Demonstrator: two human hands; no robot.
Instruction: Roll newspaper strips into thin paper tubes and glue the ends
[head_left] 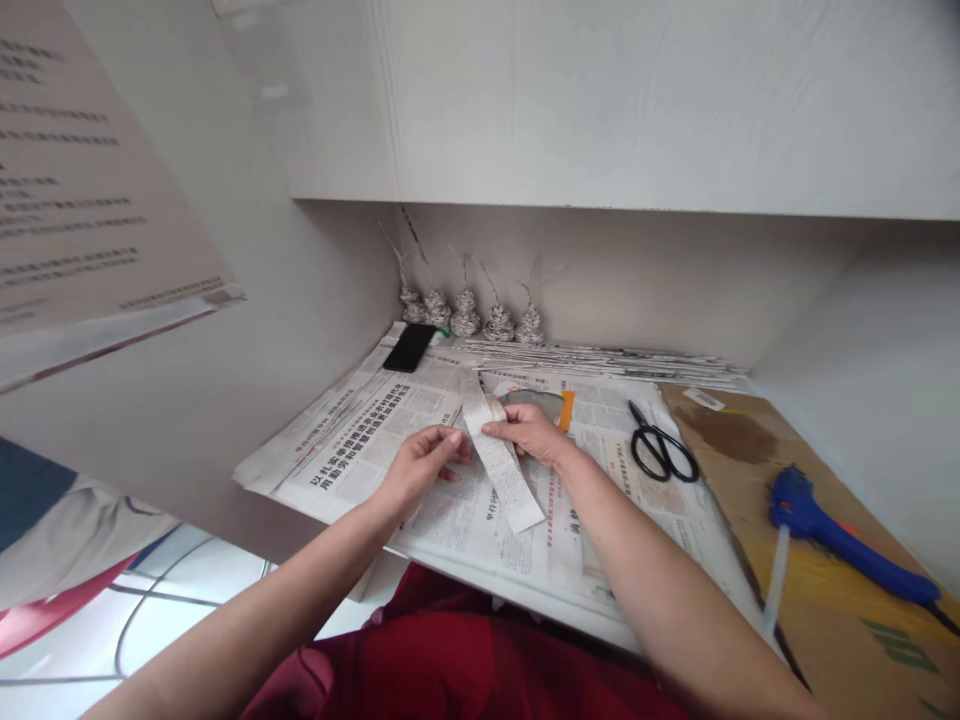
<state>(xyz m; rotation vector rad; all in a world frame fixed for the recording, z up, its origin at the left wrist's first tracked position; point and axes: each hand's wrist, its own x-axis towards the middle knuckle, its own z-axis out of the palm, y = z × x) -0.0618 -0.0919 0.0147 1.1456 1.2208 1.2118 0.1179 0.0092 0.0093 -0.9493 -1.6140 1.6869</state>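
Note:
A long strip of newspaper slants over the newspaper-covered table, its lower end pointing toward me. My right hand pinches the strip near its middle between thumb and fingers. Just left of the strip is my left hand, its fingers loosely curled and apart, with nothing visible in them. Behind my right hand lies a flat grey piece with an orange edge, partly hidden by the hand. Black-handled scissors rest to the right, blades slightly apart.
Several coiled paper gourds stand along the back wall, with rolled paper sticks beside them. A black phone lies at back left. At right, a blue glue gun sits on cardboard. A cabinet panel overhangs the table.

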